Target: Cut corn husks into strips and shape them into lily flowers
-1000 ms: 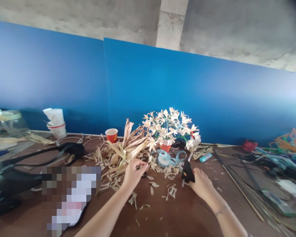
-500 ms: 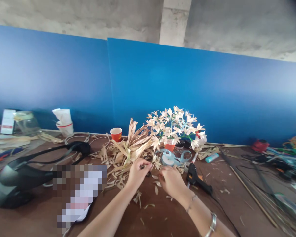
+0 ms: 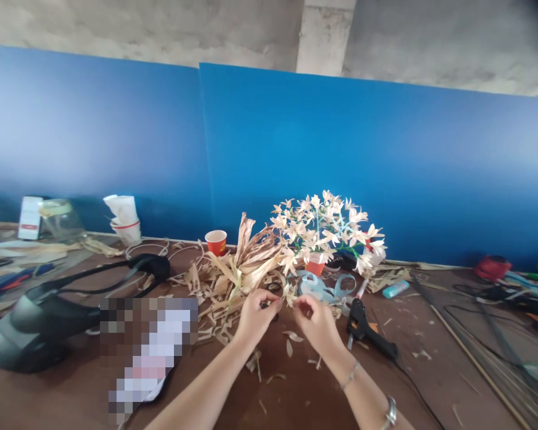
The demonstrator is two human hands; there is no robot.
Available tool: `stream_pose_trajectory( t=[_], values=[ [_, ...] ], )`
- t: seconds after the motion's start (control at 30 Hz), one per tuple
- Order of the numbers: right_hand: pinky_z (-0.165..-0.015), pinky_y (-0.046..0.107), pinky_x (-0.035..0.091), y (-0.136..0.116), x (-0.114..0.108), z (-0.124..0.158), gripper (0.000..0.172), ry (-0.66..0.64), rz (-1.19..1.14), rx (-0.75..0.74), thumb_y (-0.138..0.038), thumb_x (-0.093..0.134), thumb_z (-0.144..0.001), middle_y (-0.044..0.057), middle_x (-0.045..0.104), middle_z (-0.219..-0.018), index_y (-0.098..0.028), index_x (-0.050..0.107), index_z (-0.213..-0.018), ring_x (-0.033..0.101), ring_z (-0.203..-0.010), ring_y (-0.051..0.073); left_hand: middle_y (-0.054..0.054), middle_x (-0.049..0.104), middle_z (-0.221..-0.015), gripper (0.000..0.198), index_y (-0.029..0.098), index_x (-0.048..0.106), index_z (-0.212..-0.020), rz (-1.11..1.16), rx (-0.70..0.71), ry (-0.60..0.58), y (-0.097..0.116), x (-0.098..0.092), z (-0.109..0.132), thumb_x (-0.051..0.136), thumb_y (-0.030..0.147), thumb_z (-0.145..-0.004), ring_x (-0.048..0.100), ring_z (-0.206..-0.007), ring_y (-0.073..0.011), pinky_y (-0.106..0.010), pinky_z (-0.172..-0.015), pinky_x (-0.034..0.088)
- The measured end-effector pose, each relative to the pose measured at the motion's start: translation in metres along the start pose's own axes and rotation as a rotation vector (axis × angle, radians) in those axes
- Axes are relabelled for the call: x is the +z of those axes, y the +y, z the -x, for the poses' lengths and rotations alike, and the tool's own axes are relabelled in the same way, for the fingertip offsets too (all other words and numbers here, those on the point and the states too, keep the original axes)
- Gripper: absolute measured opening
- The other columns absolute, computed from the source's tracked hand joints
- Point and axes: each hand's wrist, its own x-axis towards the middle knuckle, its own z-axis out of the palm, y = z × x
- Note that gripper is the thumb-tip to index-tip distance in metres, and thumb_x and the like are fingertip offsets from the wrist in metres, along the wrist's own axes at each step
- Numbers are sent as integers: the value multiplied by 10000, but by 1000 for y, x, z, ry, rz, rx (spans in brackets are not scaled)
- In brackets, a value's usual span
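Observation:
My left hand (image 3: 260, 313) is closed in a pinch on a small pale flower (image 3: 289, 292) that looks made of dried corn husk. From the other side, my right hand (image 3: 316, 322) has its thumb and finger pinched at the flower's petals. Loose petal-shaped husk pieces (image 3: 291, 336) lie on the brown table just below my hands. Behind them stands a bunch of similar white flowers (image 3: 327, 230) on green stems in a red paper cup (image 3: 314, 264). A roll of light blue ribbon (image 3: 311, 286) lies in front of that cup.
Dried husks (image 3: 251, 263) are heaped behind my left hand. A black glue gun (image 3: 370, 331) with its cord lies at right, near a turquoise tube (image 3: 395, 289). Another red cup (image 3: 216, 242), a black strapped device (image 3: 36, 322) and a blurred-out phone-like object (image 3: 155, 352) are at left.
My right hand has come up and its fingertips have closed in on the flower by my left hand. The view has shifted slightly, so things on the table appear farther right.

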Motion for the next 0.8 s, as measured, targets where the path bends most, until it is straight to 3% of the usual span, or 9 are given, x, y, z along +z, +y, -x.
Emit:
stream_pose_trajectory(
  t=[0.07,0.17,0.47,0.8],
  values=[
    [-569,238,444,-2,-3,0,85,126,-152,18,-213,519,-767,13,620,-650,-176,571,-709,563,-584,147,-18,635,-641,97,162,634,-638,0,-6,-10,0,0,1,588,234,-683,591,-648,-165,-255,-607,440],
    [-561,235,438,-7,-3,0,118,194,-238,9,-259,547,-767,6,607,-643,-181,563,-680,548,-584,142,-17,633,-648,84,166,635,-627,-34,18,-12,0,1,2,593,221,-675,589,-653,-164,-256,-611,434],
    [-565,241,445,-11,5,2,119,212,-304,32,-268,555,-762,10,614,-643,-182,583,-684,551,-582,143,-14,626,-693,71,178,617,-611,-102,126,16,-1,4,5,583,143,-662,574,-719,-162,-283,-701,428],
    [-562,240,443,-8,6,1,109,239,-272,26,-261,561,-760,10,620,-648,-184,578,-685,560,-587,144,-8,624,-683,99,182,600,-586,-128,147,17,4,4,6,575,121,-660,571,-716,-160,-296,-733,421]
  ],
)
